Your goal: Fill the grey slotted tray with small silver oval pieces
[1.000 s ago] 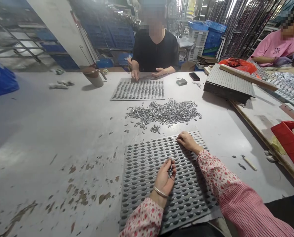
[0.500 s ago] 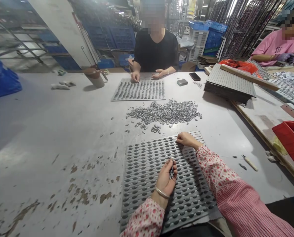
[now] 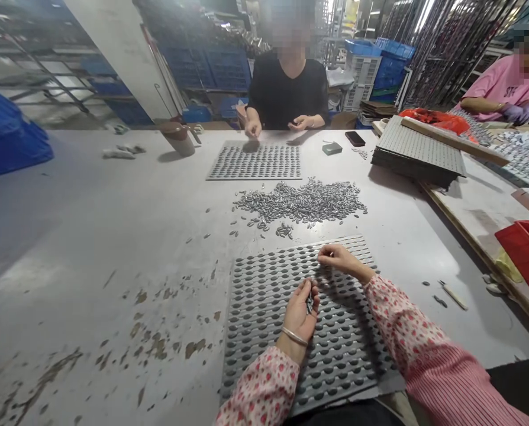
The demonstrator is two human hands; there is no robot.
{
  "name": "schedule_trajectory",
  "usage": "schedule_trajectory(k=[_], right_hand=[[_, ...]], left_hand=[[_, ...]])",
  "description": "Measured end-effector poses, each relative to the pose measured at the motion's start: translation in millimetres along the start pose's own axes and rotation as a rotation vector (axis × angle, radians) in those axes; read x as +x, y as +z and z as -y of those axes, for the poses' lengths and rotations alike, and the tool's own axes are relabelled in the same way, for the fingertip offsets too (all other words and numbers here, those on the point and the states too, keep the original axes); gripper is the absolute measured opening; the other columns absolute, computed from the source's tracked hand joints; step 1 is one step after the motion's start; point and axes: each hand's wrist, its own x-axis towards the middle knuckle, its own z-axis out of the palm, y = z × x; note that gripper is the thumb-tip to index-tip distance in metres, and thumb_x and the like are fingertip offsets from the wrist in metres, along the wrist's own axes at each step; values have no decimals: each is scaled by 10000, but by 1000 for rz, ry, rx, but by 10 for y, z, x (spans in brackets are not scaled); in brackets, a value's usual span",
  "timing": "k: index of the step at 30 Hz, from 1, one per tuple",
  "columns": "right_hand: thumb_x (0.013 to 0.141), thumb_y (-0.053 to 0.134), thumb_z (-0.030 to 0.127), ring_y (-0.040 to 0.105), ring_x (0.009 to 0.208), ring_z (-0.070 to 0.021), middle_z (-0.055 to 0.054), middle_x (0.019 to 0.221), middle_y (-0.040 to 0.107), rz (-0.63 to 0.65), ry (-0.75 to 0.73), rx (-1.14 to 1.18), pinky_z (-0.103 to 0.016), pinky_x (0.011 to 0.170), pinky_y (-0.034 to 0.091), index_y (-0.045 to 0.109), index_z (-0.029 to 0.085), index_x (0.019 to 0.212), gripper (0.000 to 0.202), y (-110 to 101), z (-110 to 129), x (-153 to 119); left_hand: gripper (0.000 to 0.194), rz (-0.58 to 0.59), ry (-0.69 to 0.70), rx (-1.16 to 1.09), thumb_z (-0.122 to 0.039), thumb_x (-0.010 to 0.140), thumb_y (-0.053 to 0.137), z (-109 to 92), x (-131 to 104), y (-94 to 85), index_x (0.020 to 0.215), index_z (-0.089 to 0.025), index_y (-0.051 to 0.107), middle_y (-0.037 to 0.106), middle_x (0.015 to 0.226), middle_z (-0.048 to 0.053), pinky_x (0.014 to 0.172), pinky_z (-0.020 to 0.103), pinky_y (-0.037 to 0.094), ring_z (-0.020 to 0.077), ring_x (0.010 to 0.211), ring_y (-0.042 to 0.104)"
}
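A grey tray [image 3: 251, 331] with rows of dark oval pieces lies at the table's near edge. Over its middle, my left hand [image 3: 300, 313] is cupped, palm turned up, with several small dark-grey oval pieces [image 3: 309, 303] held inside the curled fingers. My right hand [image 3: 335, 259] hovers close above the tray's upper right part, thumb and fingers pinched together; whatever is between the fingertips is too small to make out. Beyond the tray's far edge spreads a heap of loose silvery oval pieces [image 3: 309, 201], with a few strays around it.
Across the table a co-worker in black [image 3: 289, 92] handles a similar tray [image 3: 255, 163]. A stack of grey sheets [image 3: 418, 151], a phone [image 3: 354, 138] and a red bin [image 3: 522, 257] are at the right. A light-handled tool [image 3: 453, 296] lies right of my arm; a brown-topped jug [image 3: 178, 140] stands left.
My right hand has lifted slightly and moved back toward my left hand. My left hand stays cupped over the tray. The view has shifted a little; the co-worker's hands have moved up from their tray.
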Motion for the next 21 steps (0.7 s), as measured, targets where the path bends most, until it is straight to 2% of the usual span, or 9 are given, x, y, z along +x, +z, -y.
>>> schedule_trajectory(k=[3, 5, 7, 10, 13, 16, 18, 21], right_hand=[[786, 580, 399, 570, 693, -130, -26, 771, 640, 111, -143, 360, -230, 621, 435, 634, 145, 864, 271, 155, 92, -230], [772, 599, 420, 572, 683, -130, -21, 755, 632, 130, -126, 485, -233, 615, 439, 621, 153, 853, 279, 257, 148, -320], [775, 592, 423, 570, 679, -131, -17, 739, 625, 84, -93, 560, -234, 612, 440, 603, 158, 829, 270, 313, 173, -338], [813, 528, 399, 571, 725, -134, -33, 804, 637, -74, -59, 596, -236, 646, 445, 583, 164, 847, 244, 271, 108, -241], [840, 447, 313, 568, 736, -133, -34, 825, 645, -224, 45, 447, -241, 670, 441, 580, 158, 918, 219, 144, -58, -60], [833, 420, 211, 569, 792, -136, -32, 865, 653, -234, 77, 107, -247, 730, 424, 611, 162, 956, 233, 57, -213, 112], [827, 446, 194, 568, 824, -139, -38, 895, 657, -201, 42, -79, -240, 751, 407, 634, 169, 955, 229, 46, -263, 192], [804, 516, 220, 568, 763, -142, -34, 827, 662, -175, 25, -178, -231, 701, 392, 650, 165, 913, 181, 65, -272, 256]], left_hand=[[77, -15, 30, -18, -52, 785, 566, 13, 33, 28, 797, -119, 603, 628, 722, 13, 460, 129, 475, 56, 561, 595], [88, -13, 42, -27, -45, 787, 559, 15, 40, 46, 777, -125, 593, 621, 692, -4, 456, 125, 474, 56, 557, 599], [85, 3, 54, -30, -53, 798, 546, 4, 28, 61, 795, -122, 595, 632, 711, 4, 477, 134, 491, 65, 579, 612], [119, 40, 37, -32, -74, 838, 483, -33, -9, 68, 854, -94, 599, 658, 804, 74, 561, 181, 535, 111, 683, 647], [144, 57, -17, -1, -79, 846, 460, -65, -42, 54, 903, -94, 592, 649, 812, 90, 504, 169, 515, 101, 627, 629], [107, 54, -42, 1, -114, 850, 472, -70, -60, 45, 854, -102, 578, 603, 696, 45, 366, 130, 419, 57, 467, 536], [121, 39, -48, -17, -116, 858, 456, -67, -70, 50, 820, -91, 568, 603, 696, 59, 401, 141, 451, 71, 506, 562], [124, 31, -53, -17, -77, 845, 454, -70, -86, 52, 862, -65, 575, 635, 799, 116, 560, 191, 535, 123, 676, 636]])
